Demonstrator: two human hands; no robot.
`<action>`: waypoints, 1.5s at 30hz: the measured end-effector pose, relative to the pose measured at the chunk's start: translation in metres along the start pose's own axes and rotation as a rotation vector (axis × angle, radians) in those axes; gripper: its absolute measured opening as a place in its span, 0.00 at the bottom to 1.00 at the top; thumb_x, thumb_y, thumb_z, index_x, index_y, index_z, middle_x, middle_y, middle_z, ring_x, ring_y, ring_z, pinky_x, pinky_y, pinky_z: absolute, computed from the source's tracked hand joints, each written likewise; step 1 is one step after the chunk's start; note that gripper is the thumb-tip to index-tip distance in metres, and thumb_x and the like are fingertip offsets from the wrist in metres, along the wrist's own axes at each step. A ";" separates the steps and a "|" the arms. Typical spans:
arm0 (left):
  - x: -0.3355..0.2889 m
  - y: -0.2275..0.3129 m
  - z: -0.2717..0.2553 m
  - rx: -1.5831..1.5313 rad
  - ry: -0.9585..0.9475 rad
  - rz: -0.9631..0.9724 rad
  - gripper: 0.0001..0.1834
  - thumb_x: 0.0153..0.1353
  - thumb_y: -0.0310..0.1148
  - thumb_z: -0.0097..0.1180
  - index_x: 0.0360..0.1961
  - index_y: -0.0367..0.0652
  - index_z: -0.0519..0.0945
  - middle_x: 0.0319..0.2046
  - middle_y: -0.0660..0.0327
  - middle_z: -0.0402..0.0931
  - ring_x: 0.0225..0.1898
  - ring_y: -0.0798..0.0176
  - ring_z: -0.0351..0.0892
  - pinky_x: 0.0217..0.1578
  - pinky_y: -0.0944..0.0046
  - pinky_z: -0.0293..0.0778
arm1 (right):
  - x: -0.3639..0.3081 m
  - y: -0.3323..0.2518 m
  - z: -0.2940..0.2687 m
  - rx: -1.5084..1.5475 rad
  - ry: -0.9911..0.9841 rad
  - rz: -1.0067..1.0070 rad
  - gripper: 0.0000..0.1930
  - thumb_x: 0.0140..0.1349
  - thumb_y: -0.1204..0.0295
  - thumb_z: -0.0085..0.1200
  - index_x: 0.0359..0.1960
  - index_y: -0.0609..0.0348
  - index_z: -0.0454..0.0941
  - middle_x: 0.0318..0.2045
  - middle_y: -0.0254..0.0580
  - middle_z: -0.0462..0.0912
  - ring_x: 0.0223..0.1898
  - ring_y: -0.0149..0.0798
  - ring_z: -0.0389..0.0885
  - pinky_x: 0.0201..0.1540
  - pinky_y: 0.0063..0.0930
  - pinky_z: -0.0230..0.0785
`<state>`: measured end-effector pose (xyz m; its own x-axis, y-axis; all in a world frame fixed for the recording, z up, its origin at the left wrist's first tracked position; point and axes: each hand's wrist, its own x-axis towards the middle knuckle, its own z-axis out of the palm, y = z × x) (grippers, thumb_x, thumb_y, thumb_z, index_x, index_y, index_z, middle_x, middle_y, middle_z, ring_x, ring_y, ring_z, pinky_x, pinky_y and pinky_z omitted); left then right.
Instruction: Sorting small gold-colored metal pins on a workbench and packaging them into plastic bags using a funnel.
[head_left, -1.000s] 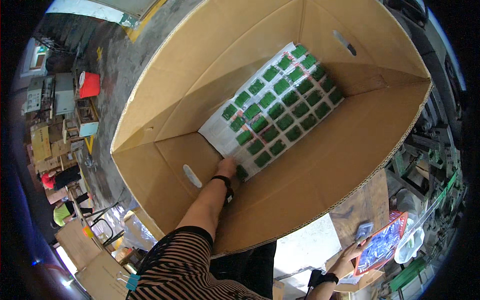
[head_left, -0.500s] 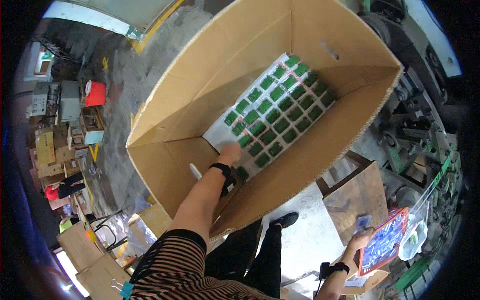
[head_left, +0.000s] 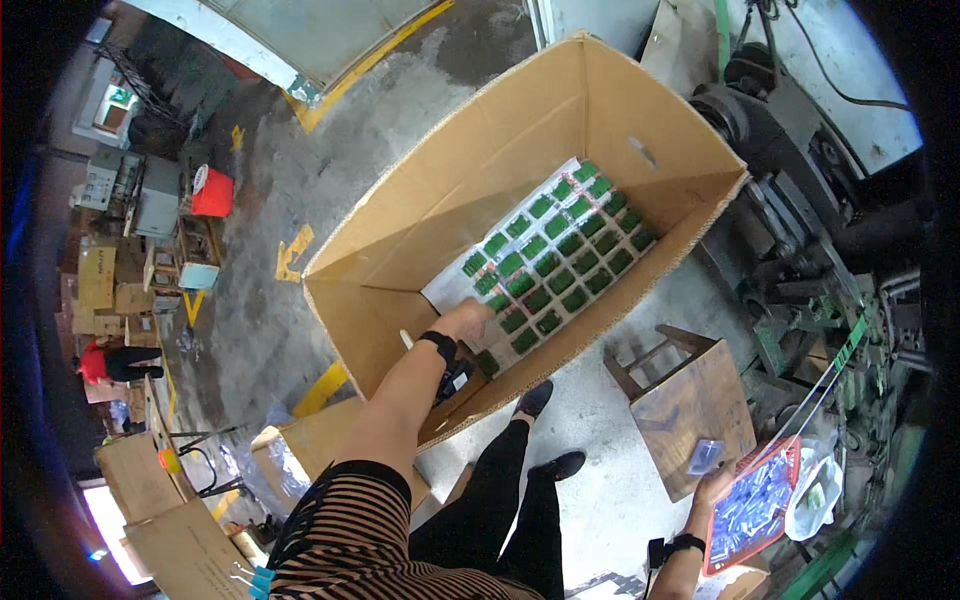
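My left hand [head_left: 466,320] reaches down inside a large open cardboard box [head_left: 400,225], over the near end of the layer of packs. Its fingers are curled in, and whatever they may hold is hidden. Small green blocks [head_left: 547,264], apparently in clear packs, lie in rows on a pale sheet at the bottom of the box. My right hand [head_left: 712,490] is closed on the left rim of a red plastic basket [head_left: 797,465] full of clear bluish plastic pieces. A similar clear piece [head_left: 705,457] lies on a wooden stool [head_left: 670,415] just above that hand.
Dark machinery [head_left: 790,240] stands along the right side. A white plastic bag [head_left: 815,500] hangs by the basket. More cartons [head_left: 150,480] are at lower left, and a red bucket [head_left: 212,192] stands farther off. A person in red [head_left: 95,362] is at the far left.
The view has shifted, so the box looks smaller and more floor shows. My left hand stays low in the box. The right hand remains at the basket rim, now apart from the clear piece.
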<state>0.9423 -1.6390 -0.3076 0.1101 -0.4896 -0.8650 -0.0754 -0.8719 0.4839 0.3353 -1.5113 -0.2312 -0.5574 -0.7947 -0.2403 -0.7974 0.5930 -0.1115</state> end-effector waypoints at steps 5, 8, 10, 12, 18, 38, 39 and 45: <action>0.007 -0.015 0.035 0.208 -0.048 -0.234 0.21 0.59 0.37 0.49 0.50 0.35 0.71 0.42 0.53 0.73 0.39 0.57 0.71 0.40 0.59 0.70 | -0.030 0.080 0.003 0.320 0.245 -0.024 0.19 0.61 0.65 0.51 0.44 0.73 0.70 0.40 0.55 0.77 0.38 0.49 0.76 0.45 0.39 0.68; 0.050 -0.074 0.016 0.236 -0.037 -0.259 0.23 0.65 0.38 0.42 0.58 0.39 0.64 0.52 0.55 0.69 0.49 0.59 0.67 0.48 0.56 0.66 | -0.084 0.086 0.004 0.112 0.145 -0.124 0.12 0.59 0.72 0.49 0.35 0.73 0.71 0.30 0.47 0.77 0.32 0.40 0.74 0.36 0.32 0.69; 0.074 -0.106 0.018 0.181 -0.062 -0.271 0.24 0.66 0.38 0.38 0.61 0.39 0.62 0.54 0.56 0.68 0.52 0.57 0.66 0.53 0.54 0.63 | -0.127 0.051 0.000 0.464 -0.167 -0.042 0.03 0.52 0.81 0.42 0.27 0.66 0.70 0.23 0.37 0.74 0.26 0.29 0.71 0.30 0.21 0.64; 0.089 -0.106 0.063 0.147 -0.128 -0.268 0.23 0.66 0.38 0.40 0.59 0.38 0.63 0.52 0.56 0.68 0.50 0.57 0.67 0.50 0.55 0.64 | -0.160 0.132 0.037 0.528 -0.159 0.060 0.04 0.47 0.81 0.39 0.22 0.59 0.66 0.19 0.35 0.72 0.22 0.28 0.70 0.24 0.22 0.65; 0.094 -0.081 0.097 0.074 -0.153 -0.271 0.20 0.63 0.36 0.43 0.53 0.37 0.67 0.45 0.56 0.71 0.44 0.58 0.69 0.43 0.55 0.65 | -0.204 0.137 0.075 1.111 -0.542 0.460 0.08 0.59 0.71 0.44 0.21 0.55 0.67 0.17 0.32 0.69 0.16 0.30 0.66 0.17 0.22 0.63; -0.145 0.152 0.013 -0.257 -0.222 0.417 0.26 0.63 0.41 0.50 0.57 0.36 0.65 0.44 0.51 0.75 0.46 0.59 0.76 0.46 0.62 0.74 | -0.152 -0.121 -0.030 0.929 -0.819 -0.401 0.07 0.53 0.89 0.44 0.28 0.63 0.69 0.25 0.40 0.75 0.25 0.30 0.76 0.25 0.25 0.74; -0.185 0.154 0.007 -0.308 -0.211 0.511 0.27 0.63 0.42 0.49 0.58 0.35 0.63 0.47 0.51 0.73 0.50 0.58 0.74 0.49 0.60 0.73 | -0.155 -0.157 -0.072 0.941 -0.823 -0.427 0.07 0.54 0.88 0.43 0.29 0.62 0.69 0.23 0.38 0.74 0.23 0.30 0.75 0.21 0.24 0.72; -0.356 0.102 0.092 -0.128 -0.189 0.875 0.31 0.63 0.50 0.48 0.60 0.40 0.63 0.53 0.55 0.69 0.55 0.60 0.68 0.55 0.59 0.66 | -0.143 -0.188 -0.128 1.330 -0.650 -0.455 0.05 0.56 0.80 0.49 0.27 0.58 0.66 0.15 0.30 0.67 0.13 0.24 0.65 0.13 0.17 0.55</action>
<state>0.8038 -1.5531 0.0373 -0.1001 -0.9781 -0.1826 0.0567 -0.1889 0.9804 0.5351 -1.5261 -0.0523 0.1409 -0.9515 -0.2735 0.1046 0.2890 -0.9516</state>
